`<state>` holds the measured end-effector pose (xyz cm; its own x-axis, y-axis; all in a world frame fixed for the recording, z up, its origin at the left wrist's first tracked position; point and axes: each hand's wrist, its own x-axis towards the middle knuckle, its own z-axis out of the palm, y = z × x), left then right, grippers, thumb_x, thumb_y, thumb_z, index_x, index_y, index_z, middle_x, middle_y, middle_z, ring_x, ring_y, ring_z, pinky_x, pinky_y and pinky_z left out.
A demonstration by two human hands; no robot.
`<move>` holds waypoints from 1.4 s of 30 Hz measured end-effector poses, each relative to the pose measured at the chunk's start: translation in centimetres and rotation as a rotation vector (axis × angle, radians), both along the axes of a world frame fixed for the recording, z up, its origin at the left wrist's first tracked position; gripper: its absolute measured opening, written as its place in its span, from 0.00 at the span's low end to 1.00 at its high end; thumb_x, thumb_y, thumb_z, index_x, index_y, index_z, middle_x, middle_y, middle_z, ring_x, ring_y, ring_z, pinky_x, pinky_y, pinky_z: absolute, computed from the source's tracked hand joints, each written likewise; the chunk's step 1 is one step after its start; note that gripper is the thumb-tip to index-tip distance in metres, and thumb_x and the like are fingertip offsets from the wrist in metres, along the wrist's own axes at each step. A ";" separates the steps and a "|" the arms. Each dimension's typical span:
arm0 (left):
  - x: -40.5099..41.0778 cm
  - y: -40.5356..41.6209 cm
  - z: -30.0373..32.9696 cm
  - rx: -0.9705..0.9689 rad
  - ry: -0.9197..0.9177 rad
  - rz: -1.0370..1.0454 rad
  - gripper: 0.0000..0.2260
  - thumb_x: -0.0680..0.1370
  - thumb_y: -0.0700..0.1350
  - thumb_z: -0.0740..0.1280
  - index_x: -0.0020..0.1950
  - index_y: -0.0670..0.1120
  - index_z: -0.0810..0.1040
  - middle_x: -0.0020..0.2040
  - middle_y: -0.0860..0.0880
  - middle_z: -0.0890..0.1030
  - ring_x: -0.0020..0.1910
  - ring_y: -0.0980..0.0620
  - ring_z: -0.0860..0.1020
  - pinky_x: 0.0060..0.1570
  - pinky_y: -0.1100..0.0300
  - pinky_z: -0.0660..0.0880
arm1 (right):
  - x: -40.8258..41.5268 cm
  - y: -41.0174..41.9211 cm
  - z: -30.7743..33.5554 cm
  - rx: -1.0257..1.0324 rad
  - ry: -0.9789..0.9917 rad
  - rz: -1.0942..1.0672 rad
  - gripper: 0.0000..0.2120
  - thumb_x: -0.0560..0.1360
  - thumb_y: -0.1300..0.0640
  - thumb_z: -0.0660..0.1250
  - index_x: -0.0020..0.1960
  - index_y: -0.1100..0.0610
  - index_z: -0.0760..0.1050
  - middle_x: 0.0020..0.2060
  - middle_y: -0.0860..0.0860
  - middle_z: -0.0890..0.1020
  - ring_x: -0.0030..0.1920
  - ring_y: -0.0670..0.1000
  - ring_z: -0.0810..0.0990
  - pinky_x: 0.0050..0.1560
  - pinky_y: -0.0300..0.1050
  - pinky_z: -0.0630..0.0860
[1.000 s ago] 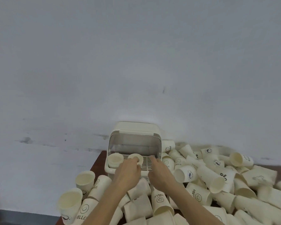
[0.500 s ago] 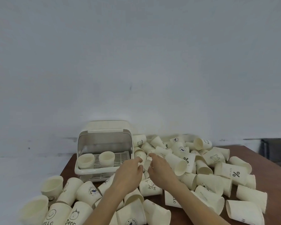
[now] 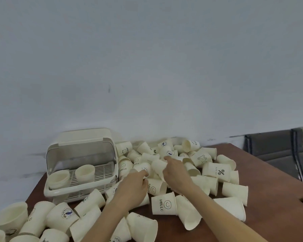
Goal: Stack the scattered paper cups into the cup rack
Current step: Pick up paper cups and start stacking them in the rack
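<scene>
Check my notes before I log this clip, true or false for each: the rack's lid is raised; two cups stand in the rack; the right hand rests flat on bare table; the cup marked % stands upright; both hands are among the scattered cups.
1. The cup rack has its lid raised: true.
2. Two cups stand in it: true, both mouth up.
3. The right hand rests flat on bare table: false; its fingers curl on a plain cup in the pile.
4. The % cup stands upright: false; it lies on its side.
5. The left hand is in the pile too: true.
</scene>
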<state>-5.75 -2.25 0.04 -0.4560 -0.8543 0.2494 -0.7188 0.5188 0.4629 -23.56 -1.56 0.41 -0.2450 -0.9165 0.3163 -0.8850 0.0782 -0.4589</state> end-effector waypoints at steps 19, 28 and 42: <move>-3.7 -1.0 -0.2 -0.022 -0.205 -0.095 0.15 0.81 0.47 0.54 0.64 0.51 0.73 0.59 0.50 0.78 0.58 0.49 0.75 0.55 0.52 0.73 | -6.4 -4.2 -0.3 0.268 0.261 -0.176 0.11 0.76 0.63 0.56 0.57 0.61 0.70 0.54 0.58 0.76 0.54 0.59 0.77 0.50 0.51 0.73; -8.2 -1.6 0.0 -0.197 -0.579 -0.079 0.17 0.77 0.35 0.58 0.65 0.43 0.70 0.59 0.42 0.71 0.58 0.42 0.73 0.48 0.52 0.68 | -7.2 -3.4 0.4 0.153 0.237 -0.215 0.09 0.76 0.63 0.56 0.55 0.60 0.71 0.51 0.57 0.75 0.52 0.60 0.76 0.45 0.48 0.68; -10.2 -2.8 -1.1 -0.229 -0.636 -0.054 0.17 0.76 0.33 0.63 0.65 0.39 0.70 0.60 0.42 0.77 0.62 0.44 0.71 0.51 0.53 0.69 | -8.6 -2.0 0.4 0.013 0.234 -0.228 0.07 0.77 0.62 0.53 0.46 0.58 0.70 0.43 0.55 0.79 0.43 0.58 0.77 0.38 0.49 0.72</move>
